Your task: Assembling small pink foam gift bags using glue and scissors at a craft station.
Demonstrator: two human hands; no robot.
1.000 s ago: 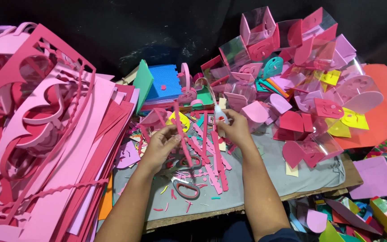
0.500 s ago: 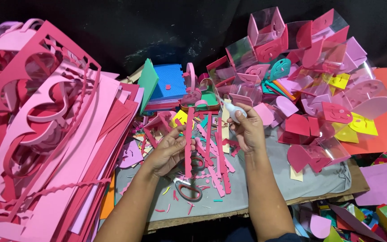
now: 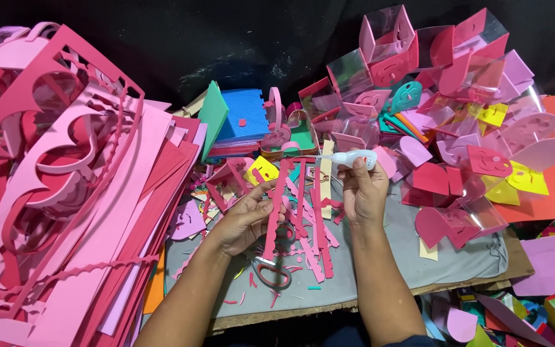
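Foam strip [image 3: 276,209], long and pink, hangs upright over the grey cloth [image 3: 419,257], pinched near its top by the left hand [image 3: 245,218]. Just right of it, the right hand [image 3: 362,193] grips a small white glue bottle [image 3: 352,159], its nozzle pointing left. Scissors [image 3: 271,273] lie below.

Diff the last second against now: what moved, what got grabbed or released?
The right hand took up a small white glue bottle and now holds it level, nozzle pointing left. The left hand shifted slightly, keeping a pink foam strip. Scissors and foam piles unchanged.
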